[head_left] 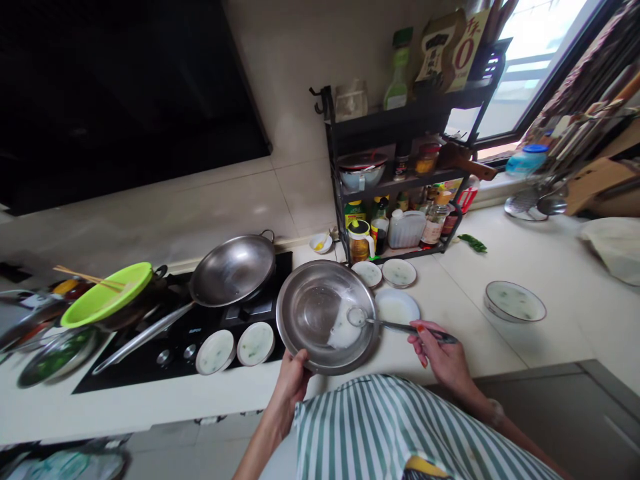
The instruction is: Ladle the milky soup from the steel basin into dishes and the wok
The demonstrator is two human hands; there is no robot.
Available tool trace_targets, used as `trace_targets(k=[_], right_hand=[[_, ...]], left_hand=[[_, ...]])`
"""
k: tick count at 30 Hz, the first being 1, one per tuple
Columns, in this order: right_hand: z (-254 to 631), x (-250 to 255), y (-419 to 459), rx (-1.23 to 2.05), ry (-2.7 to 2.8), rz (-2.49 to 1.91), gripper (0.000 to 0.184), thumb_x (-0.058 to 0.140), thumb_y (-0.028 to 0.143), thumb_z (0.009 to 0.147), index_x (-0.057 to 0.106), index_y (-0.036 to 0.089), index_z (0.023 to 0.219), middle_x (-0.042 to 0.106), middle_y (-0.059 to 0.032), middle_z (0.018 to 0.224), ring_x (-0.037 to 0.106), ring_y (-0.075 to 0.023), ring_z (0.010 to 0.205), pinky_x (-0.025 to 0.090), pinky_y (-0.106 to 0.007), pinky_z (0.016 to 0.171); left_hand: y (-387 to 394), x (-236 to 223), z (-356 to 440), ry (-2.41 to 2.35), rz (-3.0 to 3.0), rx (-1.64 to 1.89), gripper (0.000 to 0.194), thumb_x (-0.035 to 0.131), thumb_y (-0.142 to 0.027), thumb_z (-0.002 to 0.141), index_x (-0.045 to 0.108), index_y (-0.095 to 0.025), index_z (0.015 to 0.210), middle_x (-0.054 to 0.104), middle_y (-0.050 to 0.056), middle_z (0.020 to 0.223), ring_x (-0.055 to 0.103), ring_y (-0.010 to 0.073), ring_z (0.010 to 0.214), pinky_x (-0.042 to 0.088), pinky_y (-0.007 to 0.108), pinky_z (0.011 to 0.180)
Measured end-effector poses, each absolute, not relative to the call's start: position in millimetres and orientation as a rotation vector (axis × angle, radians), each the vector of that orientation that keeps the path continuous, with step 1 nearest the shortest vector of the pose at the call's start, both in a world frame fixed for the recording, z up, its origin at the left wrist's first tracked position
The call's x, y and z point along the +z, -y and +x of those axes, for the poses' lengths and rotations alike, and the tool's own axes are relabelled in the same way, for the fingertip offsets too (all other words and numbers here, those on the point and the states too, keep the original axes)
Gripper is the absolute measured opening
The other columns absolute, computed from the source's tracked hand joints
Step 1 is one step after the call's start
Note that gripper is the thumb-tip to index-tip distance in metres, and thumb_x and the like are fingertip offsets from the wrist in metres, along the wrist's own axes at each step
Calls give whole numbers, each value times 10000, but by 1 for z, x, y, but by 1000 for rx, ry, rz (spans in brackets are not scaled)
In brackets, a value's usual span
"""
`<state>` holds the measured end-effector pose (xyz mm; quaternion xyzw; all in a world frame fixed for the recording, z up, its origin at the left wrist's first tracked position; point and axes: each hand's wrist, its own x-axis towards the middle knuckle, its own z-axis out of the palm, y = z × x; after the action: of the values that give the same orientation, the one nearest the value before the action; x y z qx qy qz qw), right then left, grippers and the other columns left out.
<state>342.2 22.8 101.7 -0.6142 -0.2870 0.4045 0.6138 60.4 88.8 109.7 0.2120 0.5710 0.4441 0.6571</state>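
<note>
My left hand (pixel 294 377) grips the near rim of a wide steel basin (pixel 305 313), its thumb over the edge. The basin tilts, and a little milky white liquid (pixel 344 328) pools at its right side. In my right hand (pixel 443 353) is the dark handle of a ladle (pixel 357 317), whose bowl rests in that liquid. Right beside the basin is a plate of pale batter (pixel 397 307). Two small bowls of white liquid with green bits (pixel 399 273) stand behind it. Another such bowl (pixel 515 301) sits farther right.
A steel wok (pixel 234 270) stands on the black stove (pixel 175 333), near two more filled bowls (pixel 255 344). At left are a green basin (pixel 107 293) with chopsticks and a bowl of greens (pixel 57 360). A black rack (pixel 395 187) holds bottles and jars. A slotted skimmer (pixel 525 203) lies at right.
</note>
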Motion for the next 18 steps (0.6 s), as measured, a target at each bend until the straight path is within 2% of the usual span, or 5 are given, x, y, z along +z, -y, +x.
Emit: trace_targets(k=[11, 18], right_hand=[[373, 123, -12, 778, 515, -1390, 315, 657, 424, 766, 630, 169, 948, 643, -33, 608, 497, -114, 453, 368, -216, 365], [398, 120, 1, 591, 615, -1560, 299, 606, 430, 787, 648, 175, 937, 638, -31, 621, 475, -113, 417, 391, -248, 367]], left_hand=[[-92, 110, 58, -1311, 479, 1002, 268, 571, -132, 525, 470, -191, 766, 545, -50, 554, 472, 94, 470, 371, 223, 480], [-94, 113, 58, -1311, 464, 1019, 284, 582, -120, 523, 485, -186, 782, 539, -51, 571, 465, 85, 472, 364, 213, 476]])
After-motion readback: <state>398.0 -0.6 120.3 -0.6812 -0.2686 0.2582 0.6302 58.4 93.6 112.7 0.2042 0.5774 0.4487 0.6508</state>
